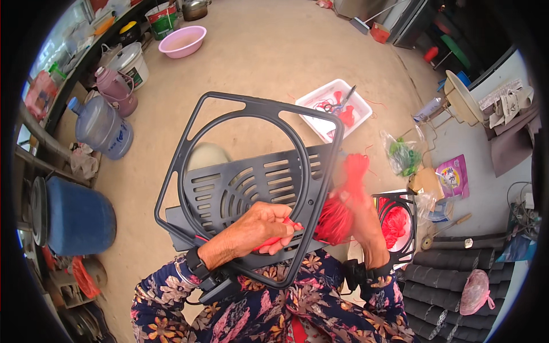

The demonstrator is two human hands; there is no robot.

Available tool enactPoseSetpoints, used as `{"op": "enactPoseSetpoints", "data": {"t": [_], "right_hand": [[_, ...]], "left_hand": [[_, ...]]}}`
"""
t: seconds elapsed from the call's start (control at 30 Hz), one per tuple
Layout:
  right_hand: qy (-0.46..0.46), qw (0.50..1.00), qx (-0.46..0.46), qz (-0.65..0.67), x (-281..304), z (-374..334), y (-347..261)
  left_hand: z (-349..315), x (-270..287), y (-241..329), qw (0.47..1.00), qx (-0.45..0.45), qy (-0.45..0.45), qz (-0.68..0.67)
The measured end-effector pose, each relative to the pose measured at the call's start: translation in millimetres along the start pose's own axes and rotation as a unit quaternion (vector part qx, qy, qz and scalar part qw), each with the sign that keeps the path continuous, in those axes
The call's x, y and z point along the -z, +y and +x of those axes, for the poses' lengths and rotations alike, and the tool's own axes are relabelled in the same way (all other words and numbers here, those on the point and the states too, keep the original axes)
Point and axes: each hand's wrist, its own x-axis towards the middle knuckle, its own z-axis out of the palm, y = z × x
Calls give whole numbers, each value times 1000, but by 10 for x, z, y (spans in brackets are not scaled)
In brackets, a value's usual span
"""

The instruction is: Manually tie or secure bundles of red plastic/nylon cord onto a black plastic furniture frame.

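My left hand (269,227) is closed, its thumb and fingers pinching red cord (295,224) inside the lower right of a black frame (337,140) with a large ring in it. The frame stands tilted over my lap. Under it lies a dark slotted plate (274,177). To the right of the frame my right hand (361,208) is smeared by motion, closed around a red cord bundle (355,171) that blurs along with it. Loose red strands (334,220) hang beside the frame edge by that hand. The right fingertips are not sharp.
A white tray (366,107) ahead holds scissors (341,103) and red cord pieces. More red cord (394,226) lies by another black frame (413,200) at right. Dark rolled-up pieces (452,268) lie lower right. A blue barrel (80,217) and water bottle (106,128) stand left.
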Motion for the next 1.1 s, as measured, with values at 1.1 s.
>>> {"op": "enactPoseSetpoints", "data": {"t": [1.1], "right_hand": [[-257, 820, 221, -461, -249, -272, 100]], "left_hand": [[70, 101, 73, 994, -68, 44, 71]]}}
